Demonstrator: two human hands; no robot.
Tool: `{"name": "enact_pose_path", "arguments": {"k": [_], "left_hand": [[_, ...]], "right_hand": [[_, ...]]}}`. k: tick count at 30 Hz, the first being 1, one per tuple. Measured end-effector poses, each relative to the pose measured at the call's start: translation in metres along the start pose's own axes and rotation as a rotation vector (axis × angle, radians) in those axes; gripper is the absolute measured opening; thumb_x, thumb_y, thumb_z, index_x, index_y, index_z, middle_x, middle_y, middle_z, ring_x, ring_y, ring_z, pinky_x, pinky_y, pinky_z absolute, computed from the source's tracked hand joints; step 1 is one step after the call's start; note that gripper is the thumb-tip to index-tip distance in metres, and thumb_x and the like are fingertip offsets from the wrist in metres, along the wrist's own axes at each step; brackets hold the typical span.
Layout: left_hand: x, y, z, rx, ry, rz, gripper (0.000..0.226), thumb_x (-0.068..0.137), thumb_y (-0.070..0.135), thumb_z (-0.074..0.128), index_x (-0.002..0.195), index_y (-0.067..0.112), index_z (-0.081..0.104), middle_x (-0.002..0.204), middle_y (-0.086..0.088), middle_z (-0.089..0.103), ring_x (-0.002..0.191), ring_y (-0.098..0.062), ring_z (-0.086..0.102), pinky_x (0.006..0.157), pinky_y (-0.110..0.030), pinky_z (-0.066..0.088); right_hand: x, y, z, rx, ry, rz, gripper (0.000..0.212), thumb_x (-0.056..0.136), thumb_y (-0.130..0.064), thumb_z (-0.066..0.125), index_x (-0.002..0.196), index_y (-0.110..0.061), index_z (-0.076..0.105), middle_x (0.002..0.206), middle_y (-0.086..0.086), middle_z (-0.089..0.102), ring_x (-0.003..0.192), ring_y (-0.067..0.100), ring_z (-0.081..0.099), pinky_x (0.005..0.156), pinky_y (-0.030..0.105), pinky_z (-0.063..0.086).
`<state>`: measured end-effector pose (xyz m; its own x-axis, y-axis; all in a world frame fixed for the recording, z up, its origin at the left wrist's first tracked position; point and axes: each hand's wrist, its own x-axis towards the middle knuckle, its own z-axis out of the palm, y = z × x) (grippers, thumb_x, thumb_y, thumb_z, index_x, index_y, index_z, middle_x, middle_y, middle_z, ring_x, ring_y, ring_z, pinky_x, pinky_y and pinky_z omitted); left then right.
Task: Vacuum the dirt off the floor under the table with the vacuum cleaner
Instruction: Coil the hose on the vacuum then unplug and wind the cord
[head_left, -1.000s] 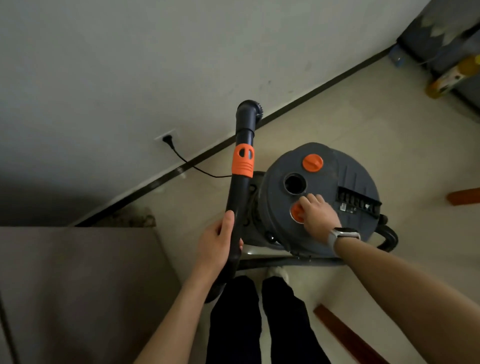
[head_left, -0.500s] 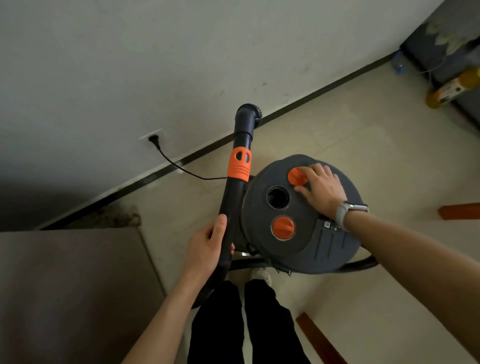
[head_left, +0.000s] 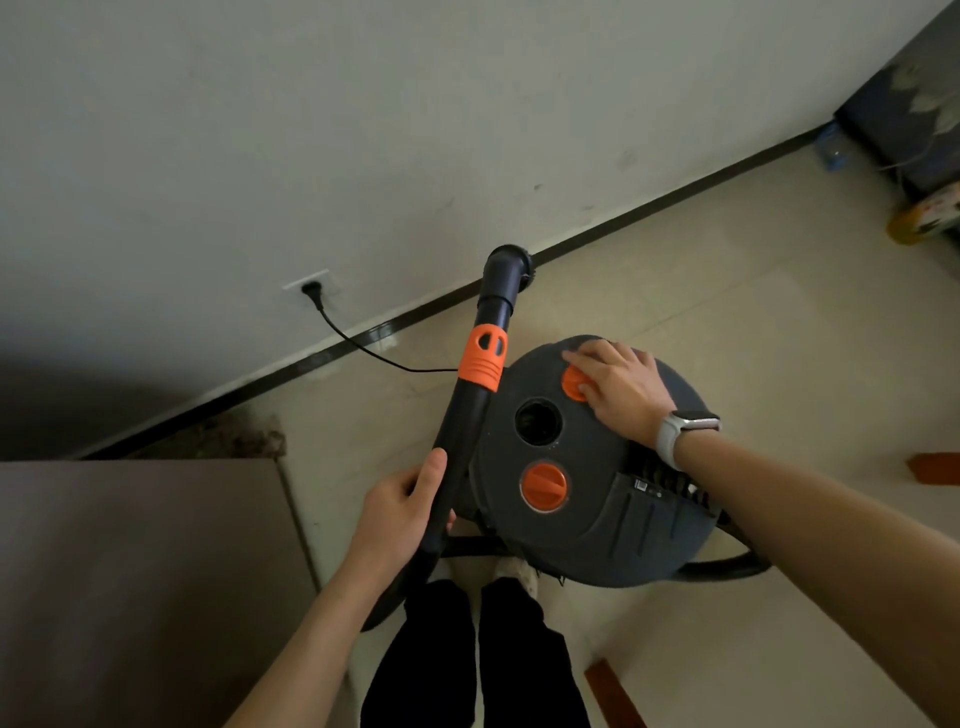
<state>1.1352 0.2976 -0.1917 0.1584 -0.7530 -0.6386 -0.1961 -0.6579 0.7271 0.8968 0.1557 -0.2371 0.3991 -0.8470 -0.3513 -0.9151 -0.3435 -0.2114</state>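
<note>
Vacuum (head_left: 587, 467) stands on the floor (head_left: 727, 312) at the person's feet, near the wall, its cord (head_left: 363, 348) running to a wall socket (head_left: 310, 285); it looks plugged in but probably not yet running, which would explain why both hands are on it. The left hand (head_left: 402, 506) holds the black tube (head_left: 467, 426) low down, fingers wrapped round it and thumb lying up along it, keeping the tube raised with its orange collar (head_left: 483, 358) above the drum. The right hand (head_left: 621, 387) reaches across the lid, fingers curled over the far orange knob (head_left: 574, 384), gripping it, seemingly to turn or press it. A second orange knob (head_left: 544, 486) and an open round port (head_left: 538, 421) sit nearer on the lid. The right forearm comes in from the lower right, a watch (head_left: 680, 431) on the wrist. Dirt (head_left: 244, 436) lies along the skirting, beside the counter (head_left: 135, 571) at lower left.
</note>
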Motion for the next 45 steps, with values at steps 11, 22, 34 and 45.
{"name": "enact_pose_path", "arguments": {"k": [11,22,34,45], "left_hand": [[-0.011,0.034,-0.008,-0.022,-0.249,0.031,0.061,0.080,0.058,0.047,0.074,0.001,0.066,0.068,-0.017,0.067,0.063,-0.023,0.064,0.070,-0.037,0.052],[0.033,0.077,-0.032,0.375,-0.144,0.417,0.060,0.072,0.076,0.037,0.100,0.026,0.053,0.089,0.005,0.061,0.085,-0.010,0.058,0.075,-0.020,0.045],[0.109,0.062,0.055,0.679,-0.466,0.402,0.043,0.094,0.035,0.054,0.131,0.017,0.043,0.116,-0.003,0.052,0.108,-0.021,0.052,0.087,-0.034,0.042],[0.090,0.137,0.092,0.845,-0.308,0.806,0.049,0.089,0.031,0.060,0.134,0.017,0.044,0.122,-0.011,0.051,0.111,-0.028,0.045,0.093,-0.042,0.040]], "right_hand": [[-0.011,-0.071,-0.054,-0.276,0.208,-0.791,0.049,0.077,-0.047,0.058,0.115,-0.017,0.060,0.110,0.008,0.064,0.110,0.030,0.060,0.107,0.058,0.024],[-0.080,-0.020,-0.082,-0.003,0.380,0.061,0.062,0.084,-0.061,0.040,0.108,-0.007,0.060,0.100,0.012,0.062,0.092,0.032,0.059,0.087,0.049,0.043],[-0.192,0.029,-0.018,0.429,0.284,0.862,0.048,0.086,-0.046,0.059,0.120,-0.012,0.052,0.110,0.008,0.056,0.100,0.026,0.052,0.088,0.040,0.042],[-0.160,0.008,-0.064,0.914,0.304,0.460,0.059,0.081,-0.040,0.069,0.130,-0.027,0.039,0.111,-0.002,0.056,0.085,0.011,0.061,0.076,0.027,0.054]]}}
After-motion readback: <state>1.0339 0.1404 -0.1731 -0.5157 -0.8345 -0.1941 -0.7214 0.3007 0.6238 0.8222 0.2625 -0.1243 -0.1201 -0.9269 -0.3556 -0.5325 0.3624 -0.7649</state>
